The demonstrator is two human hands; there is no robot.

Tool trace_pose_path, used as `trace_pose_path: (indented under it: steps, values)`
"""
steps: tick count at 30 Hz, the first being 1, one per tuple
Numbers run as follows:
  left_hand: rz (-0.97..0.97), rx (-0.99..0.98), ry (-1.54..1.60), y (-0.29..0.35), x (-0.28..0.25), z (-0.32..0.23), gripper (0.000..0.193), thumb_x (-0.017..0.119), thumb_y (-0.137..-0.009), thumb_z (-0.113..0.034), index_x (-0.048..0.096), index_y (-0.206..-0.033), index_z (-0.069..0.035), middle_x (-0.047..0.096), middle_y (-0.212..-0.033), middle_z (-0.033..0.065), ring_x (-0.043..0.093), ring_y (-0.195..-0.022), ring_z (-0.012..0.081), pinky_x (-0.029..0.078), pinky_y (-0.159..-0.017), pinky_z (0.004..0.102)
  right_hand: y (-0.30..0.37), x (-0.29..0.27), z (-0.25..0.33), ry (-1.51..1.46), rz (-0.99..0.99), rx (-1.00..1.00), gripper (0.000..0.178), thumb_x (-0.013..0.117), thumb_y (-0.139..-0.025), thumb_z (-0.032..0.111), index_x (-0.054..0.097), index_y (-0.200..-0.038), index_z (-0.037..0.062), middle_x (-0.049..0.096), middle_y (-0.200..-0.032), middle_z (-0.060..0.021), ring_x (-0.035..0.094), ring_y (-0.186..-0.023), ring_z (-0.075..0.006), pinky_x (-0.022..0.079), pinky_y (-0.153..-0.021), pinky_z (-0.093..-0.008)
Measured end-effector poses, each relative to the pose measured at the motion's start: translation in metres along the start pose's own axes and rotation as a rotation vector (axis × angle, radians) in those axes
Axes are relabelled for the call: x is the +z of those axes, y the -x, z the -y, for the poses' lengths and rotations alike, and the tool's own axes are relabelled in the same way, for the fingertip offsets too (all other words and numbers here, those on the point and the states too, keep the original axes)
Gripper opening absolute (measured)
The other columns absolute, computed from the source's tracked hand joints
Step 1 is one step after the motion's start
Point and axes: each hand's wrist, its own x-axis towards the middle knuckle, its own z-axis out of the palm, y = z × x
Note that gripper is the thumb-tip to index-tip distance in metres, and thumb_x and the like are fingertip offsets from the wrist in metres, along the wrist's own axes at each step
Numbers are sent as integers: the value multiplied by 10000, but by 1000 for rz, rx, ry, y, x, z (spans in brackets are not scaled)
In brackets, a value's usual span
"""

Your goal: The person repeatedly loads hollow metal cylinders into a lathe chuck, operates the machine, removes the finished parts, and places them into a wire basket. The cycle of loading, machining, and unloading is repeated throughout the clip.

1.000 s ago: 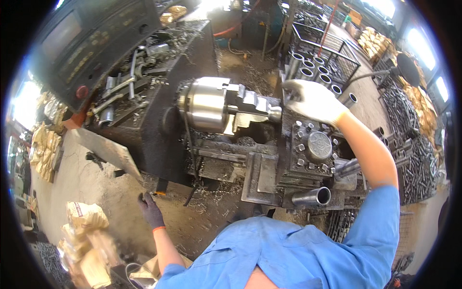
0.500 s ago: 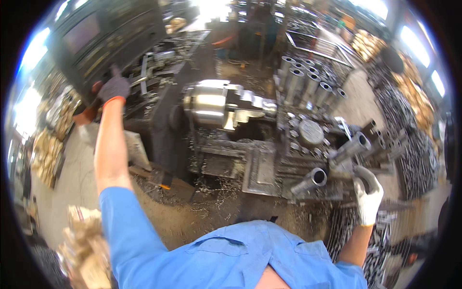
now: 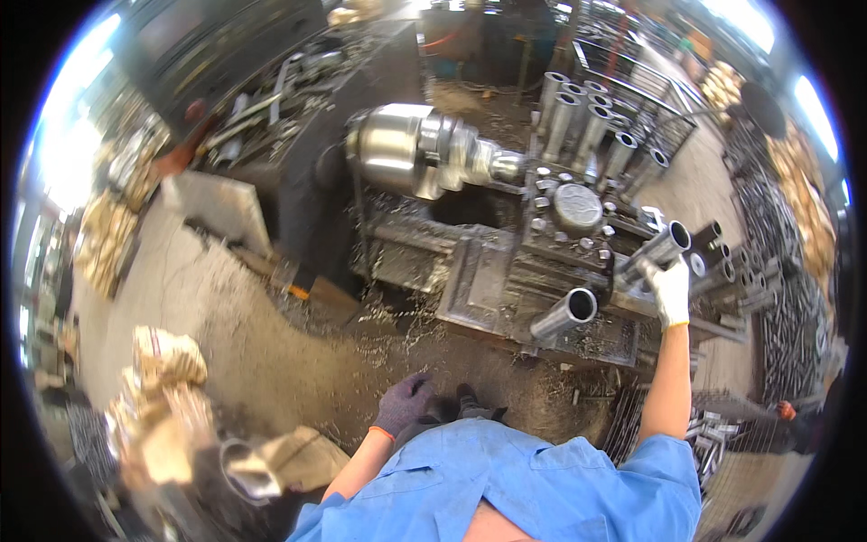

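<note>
My right hand, in a white glove, has its fingers around the lower part of a tilted metal tube on the right side of the lathe. A second metal tube lies tilted just left of it, untouched. My left hand, in a dark glove with an orange cuff, hangs low in front of my waist. Its fingers are loosely bent and apart, and nothing shows in them. Ahead, the lathe's shiny chuck looks blurred, with a stepped metal piece beside it.
Several upright tubes stand behind the round-topped tool post. More tubes lie beyond my right hand. Metal chips litter the lathe bed. Sacks lie at lower left, and a wire rack is at lower right.
My left hand has come down from the machine's left side to my waist. My right hand has moved forward and closed on the tilted tube. The view has shifted slightly.
</note>
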Motion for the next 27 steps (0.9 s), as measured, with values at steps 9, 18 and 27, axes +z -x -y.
trace_pose_path:
  steps: [9,18,27]
  values:
    - [-427,-145,-180,163,-14,69,504,602,-1014,-473,687,-1385,-142,740,-1306,169,699,-1215,374,543,-1022,475,66,103,213,29,-191,-874,510,873,-850,87,709,-1332,46,750,-1310,-123,728,-1172,-254,559,-1066,-374]
    - [-1030,-691,209,433,90,216,512,611,-999,-506,701,-1380,-177,730,-1342,151,679,-1269,349,522,-1077,447,429,289,371,-480,1297,-799,328,863,-828,168,767,-1126,68,804,-971,-92,769,-879,-165,612,-847,-333]
    - [-2660,-839,1198,579,364,276,460,672,-1012,-455,754,-1164,-29,770,-1012,119,732,-1000,295,588,-838,407,765,287,377,-153,2425,-1301,662,915,-773,377,685,-1330,105,781,-1169,-121,745,-1094,-263,566,-1004,-394]
